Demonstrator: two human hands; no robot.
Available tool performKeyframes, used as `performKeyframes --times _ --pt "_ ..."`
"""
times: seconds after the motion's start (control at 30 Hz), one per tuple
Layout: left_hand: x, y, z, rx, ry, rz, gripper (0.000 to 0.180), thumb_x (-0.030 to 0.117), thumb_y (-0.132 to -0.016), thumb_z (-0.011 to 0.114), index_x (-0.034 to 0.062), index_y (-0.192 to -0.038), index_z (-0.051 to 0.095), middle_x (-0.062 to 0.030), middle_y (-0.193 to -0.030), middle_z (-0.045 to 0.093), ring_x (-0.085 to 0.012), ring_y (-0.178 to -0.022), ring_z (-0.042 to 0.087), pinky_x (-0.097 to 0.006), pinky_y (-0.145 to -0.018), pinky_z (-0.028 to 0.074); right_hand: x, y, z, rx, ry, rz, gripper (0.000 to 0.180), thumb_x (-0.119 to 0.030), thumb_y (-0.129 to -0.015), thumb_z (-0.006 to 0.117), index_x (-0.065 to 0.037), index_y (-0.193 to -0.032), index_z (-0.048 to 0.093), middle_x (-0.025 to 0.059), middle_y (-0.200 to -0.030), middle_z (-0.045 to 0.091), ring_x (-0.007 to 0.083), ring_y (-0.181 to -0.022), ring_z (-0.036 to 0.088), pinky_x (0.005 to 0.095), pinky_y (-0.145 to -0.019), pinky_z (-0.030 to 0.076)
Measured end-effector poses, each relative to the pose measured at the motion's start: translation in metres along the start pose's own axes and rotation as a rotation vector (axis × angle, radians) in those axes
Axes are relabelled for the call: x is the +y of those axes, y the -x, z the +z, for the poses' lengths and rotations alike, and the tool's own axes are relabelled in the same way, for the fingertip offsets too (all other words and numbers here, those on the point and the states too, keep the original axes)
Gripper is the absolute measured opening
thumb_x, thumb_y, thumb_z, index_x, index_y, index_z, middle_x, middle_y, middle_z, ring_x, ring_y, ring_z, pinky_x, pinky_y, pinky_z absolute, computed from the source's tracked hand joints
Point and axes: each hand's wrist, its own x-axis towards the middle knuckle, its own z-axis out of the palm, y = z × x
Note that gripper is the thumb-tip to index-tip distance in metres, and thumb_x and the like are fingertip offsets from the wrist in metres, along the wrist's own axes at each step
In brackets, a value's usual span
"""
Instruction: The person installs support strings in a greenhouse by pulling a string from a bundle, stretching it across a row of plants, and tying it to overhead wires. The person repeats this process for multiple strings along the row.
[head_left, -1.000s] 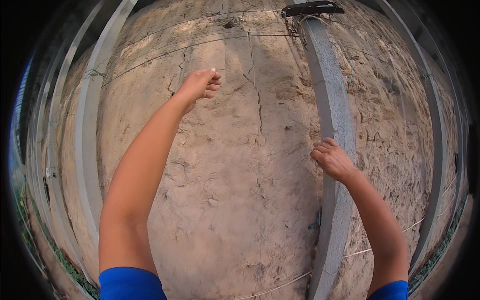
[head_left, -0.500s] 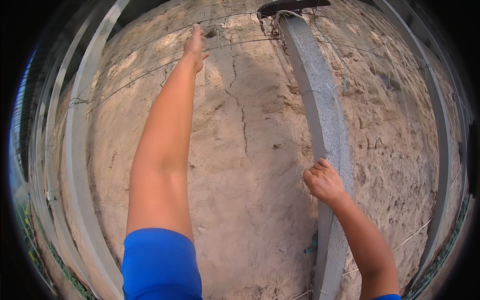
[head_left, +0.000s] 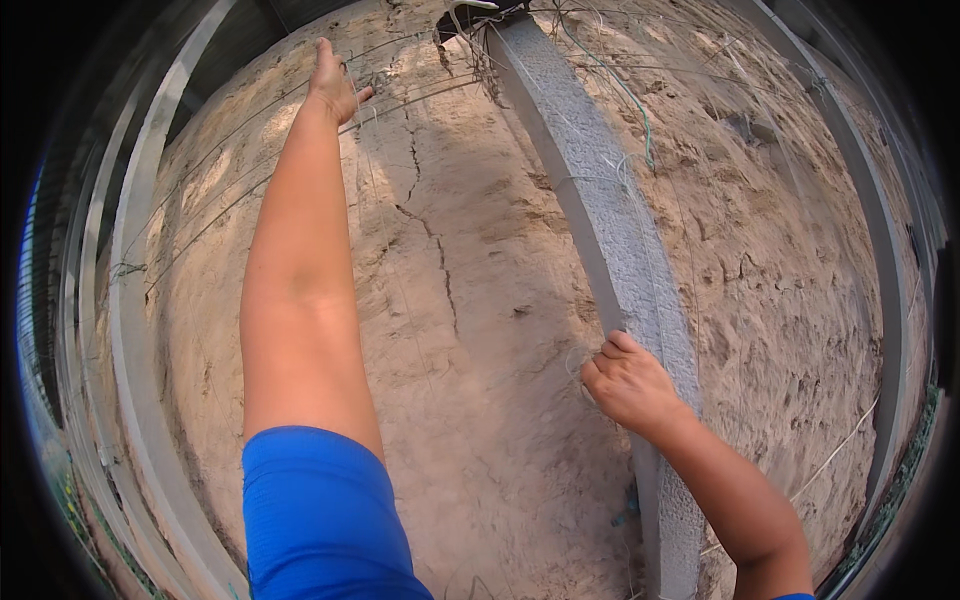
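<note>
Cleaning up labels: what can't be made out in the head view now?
All in the head view:
Right hand: what its grip holds, if anything; the back of the hand hides it.
Left hand: whether it touches the wires; too small to tell.
Dark piece atop the grey post: full shape; cut off by the upper edge.
Blue-green scrap beside the post: too small, blurred.

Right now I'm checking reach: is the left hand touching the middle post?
Apart. The head view plainly shows cracked wall between the left hand and the middle post.
</note>
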Motion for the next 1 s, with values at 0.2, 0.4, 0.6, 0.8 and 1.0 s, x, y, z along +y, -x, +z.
performKeyframes --times 0.2,0.4,0.6,0.8,1.0 --pt "-0.005 -0.012 -0.001 -0.006 -0.039 0.03 0.091 0.07 -0.09 0.021 0.0059 -0.149 -0.004 -0.0126 -0.156 -0.01 -0.0273 -0.145 -0.004 -0.048 -0.115 0.008 -0.001 0.001 -0.004 -0.072 0.031 0.001 0.005 -0.01 -0.076 0.054 -0.007 -0.074 0.055 0.0049 -0.07 0.06 0.0176 -0.078 0.057 0.0297 -0.095 0.035" --pt "-0.011 -0.011 0.027 -0.071 -0.089 -0.005 0.089 0.07 -0.09 0.021 0.0081 -0.15 -0.002 -0.0099 -0.157 -0.009 -0.0233 -0.145 -0.005 -0.05 -0.114 -0.003 -0.002 -0.002 -0.004 -0.086 0.031 0.003 0.004 -0.01 -0.076 0.054 -0.006 -0.077 0.057 0.0046 -0.07 0.061 0.0173 -0.08 0.058 0.0294 -0.096 0.034" --pt "-0.016 -0.015 0.055 -0.122 -0.11 -0.007 0.085 0.066 -0.093 0.023 0.0081 -0.149 -0.003 -0.0089 -0.157 -0.008 -0.0236 -0.145 -0.004 -0.05 -0.114 -0.003 0.0 0.001 -0.001 -0.135 0.018 0.026 0.005 -0.01 -0.076 0.054 -0.007 -0.077 0.057 0.0042 -0.071 0.06 0.0171 -0.081 0.058 0.029 -0.095 0.034" --pt "-0.015 -0.009 0.057 -0.146 -0.139 0.009 0.081 0.062 -0.095 0.024 0.0086 -0.149 -0.003 -0.0084 -0.157 -0.007 -0.0236 -0.145 -0.005 -0.051 -0.115 0.0 -0.004 -0.003 -0.002 -0.087 0.037 0.05 0.004 -0.01 -0.077 0.053 -0.008 -0.077 0.056 0.0046 -0.071 0.059 0.0179 -0.08 0.058 0.0289 -0.094 0.035" --pt "-0.029 0.027 0.069 -0.217 -0.211 0.136 0.081 0.061 -0.092 0.039 0.0145 -0.151 0.008 -0.0108 -0.157 0.005 -0.0317 -0.143 0.011 -0.054 -0.113 0.016 -0.003 -0.006 -0.003 0.035 -0.028 0.046 0.008 -0.01 -0.077 0.052 -0.008 -0.069 0.054 0.0058 -0.067 0.059 0.0189 -0.078 0.058 0.0311 -0.095 0.037"
